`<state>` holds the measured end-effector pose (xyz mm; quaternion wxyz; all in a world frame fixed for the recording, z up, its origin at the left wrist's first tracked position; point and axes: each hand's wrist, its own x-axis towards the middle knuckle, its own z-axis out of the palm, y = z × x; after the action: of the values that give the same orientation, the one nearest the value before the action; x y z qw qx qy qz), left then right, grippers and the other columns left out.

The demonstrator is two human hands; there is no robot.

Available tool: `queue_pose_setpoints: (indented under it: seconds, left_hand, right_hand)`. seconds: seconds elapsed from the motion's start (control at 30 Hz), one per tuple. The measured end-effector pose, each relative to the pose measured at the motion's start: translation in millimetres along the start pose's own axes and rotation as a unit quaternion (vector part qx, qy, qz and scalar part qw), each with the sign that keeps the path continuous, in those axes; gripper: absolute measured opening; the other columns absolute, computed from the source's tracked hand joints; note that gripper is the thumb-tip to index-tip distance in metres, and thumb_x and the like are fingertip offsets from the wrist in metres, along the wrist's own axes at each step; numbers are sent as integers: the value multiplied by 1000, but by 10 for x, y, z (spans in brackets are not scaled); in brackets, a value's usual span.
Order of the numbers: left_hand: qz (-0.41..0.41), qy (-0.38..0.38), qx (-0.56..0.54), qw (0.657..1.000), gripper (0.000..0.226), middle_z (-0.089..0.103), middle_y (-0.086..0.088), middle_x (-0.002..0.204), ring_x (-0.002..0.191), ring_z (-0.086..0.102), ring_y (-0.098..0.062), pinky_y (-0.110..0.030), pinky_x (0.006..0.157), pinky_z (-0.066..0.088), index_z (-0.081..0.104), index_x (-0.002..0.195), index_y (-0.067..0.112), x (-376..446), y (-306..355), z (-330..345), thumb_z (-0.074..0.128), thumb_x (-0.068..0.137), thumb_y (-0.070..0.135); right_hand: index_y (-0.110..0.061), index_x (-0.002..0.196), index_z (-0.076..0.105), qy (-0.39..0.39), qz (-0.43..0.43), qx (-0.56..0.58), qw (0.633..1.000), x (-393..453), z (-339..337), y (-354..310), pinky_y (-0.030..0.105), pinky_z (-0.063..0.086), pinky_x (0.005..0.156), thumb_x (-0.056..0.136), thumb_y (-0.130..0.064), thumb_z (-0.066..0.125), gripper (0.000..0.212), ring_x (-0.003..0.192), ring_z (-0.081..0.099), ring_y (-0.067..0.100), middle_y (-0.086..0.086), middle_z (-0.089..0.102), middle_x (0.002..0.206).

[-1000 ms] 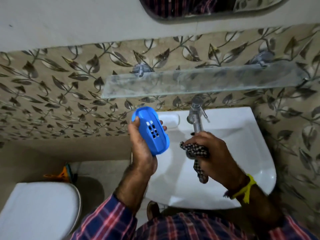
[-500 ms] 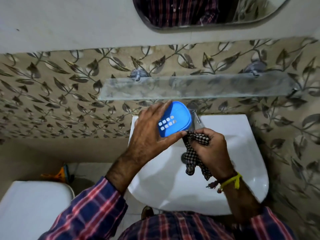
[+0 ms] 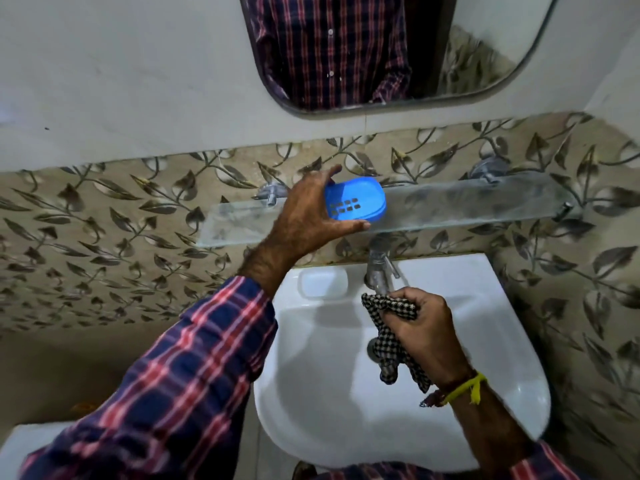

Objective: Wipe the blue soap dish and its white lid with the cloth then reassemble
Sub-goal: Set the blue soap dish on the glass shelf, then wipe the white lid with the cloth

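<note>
The risk I see is at the glass shelf (image 3: 450, 206): the blue soap dish (image 3: 356, 202) sits at the shelf's level, and I cannot tell whether it already rests on the glass or hangs just above it. If it lands near the front edge, or the fingers let go too soon, it could slide off the smooth pane and drop into the white basin (image 3: 398, 375) below, past the tap (image 3: 379, 271). The white lid I cannot find anywhere, unless the pale oblong on the basin's left shoulder is it, so reassembly looks some way off.

The left hand (image 3: 304, 216) is spread wide around the dish, thumb along its near edge and fingers reaching over the far end, gripping it slotted face up. The right hand (image 3: 422, 327) is curled tight over the basin, bunching the checked cloth (image 3: 391, 334), whose tail hangs beneath the fist, just below the tap's spout
</note>
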<state>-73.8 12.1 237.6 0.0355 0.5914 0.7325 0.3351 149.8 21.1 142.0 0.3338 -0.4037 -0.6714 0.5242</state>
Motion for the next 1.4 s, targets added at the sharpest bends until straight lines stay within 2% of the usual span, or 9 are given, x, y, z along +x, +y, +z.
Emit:
queue_pose_setpoints:
  seconds: [0.27,0.5,0.67,0.77,0.83,0.9,1.03,1.23,1.4]
  left_hand:
    - [13,-39,-26,999,110,60,-13,135,122,57,-24,-46,102,52,37,153,12,171,-198,200,89,66,56]
    - [54,19,37,998,113,49,-12,147,133,45,-29,-52,112,38,34,155,12,22,-186,173,82,67,65]
    - [144,199,54,968,74,59,-13,134,132,49,-30,-40,117,31,54,133,11,-633,-305,417,82,78,53]
    - [73,223,5,972,49,61,-4,115,113,55,-23,-21,109,32,57,116,14,-1092,-544,692,80,82,41]
    - [-33,200,-40,978,42,63,2,110,106,58,-20,-13,101,34,58,113,18,-1310,-711,839,78,84,41]
    - [-118,148,-66,980,40,63,7,113,108,62,-22,-21,98,42,62,115,20,-1416,-912,937,81,84,36]
    - [-220,24,-91,971,70,61,-8,137,130,54,-30,-38,113,38,57,136,13,-1297,-1310,1029,88,76,31]
    - [-226,-140,-55,962,120,37,-12,160,148,32,-30,-40,121,25,33,155,11,-866,-1684,1200,95,59,48]
    - [-204,-141,-11,969,111,40,-15,158,146,33,-36,-43,119,28,37,154,11,-789,-1917,1393,95,64,37]
  right_hand:
    - [-13,76,74,39,0,-30,999,38,-31,61,35,58,63,74,-12,82,9,62,69,17,2,73,66]
    - [-13,84,77,41,10,10,999,149,-7,89,47,62,70,78,-13,81,7,70,75,25,5,78,73]
    - [-12,90,79,49,36,10,998,194,-8,211,41,62,72,80,-11,79,10,75,76,22,2,79,77]
    - [-10,87,78,69,65,42,995,139,9,312,24,58,60,79,-6,80,9,70,75,17,-1,78,73]
    - [-11,85,76,77,81,56,992,71,21,362,20,55,57,79,-4,80,9,67,75,14,-1,78,72]
    - [-12,80,74,79,96,75,989,17,32,384,18,54,53,80,0,78,13,60,72,9,-2,77,67]
    - [-7,76,71,72,113,87,987,1,75,375,17,52,47,81,4,75,13,52,69,7,-2,74,59]
    - [-3,78,71,67,104,67,990,104,164,279,20,55,48,82,2,75,7,55,70,12,0,74,61]
    - [-10,81,75,87,108,23,990,207,84,344,30,61,65,81,-5,78,6,69,72,16,7,78,75]
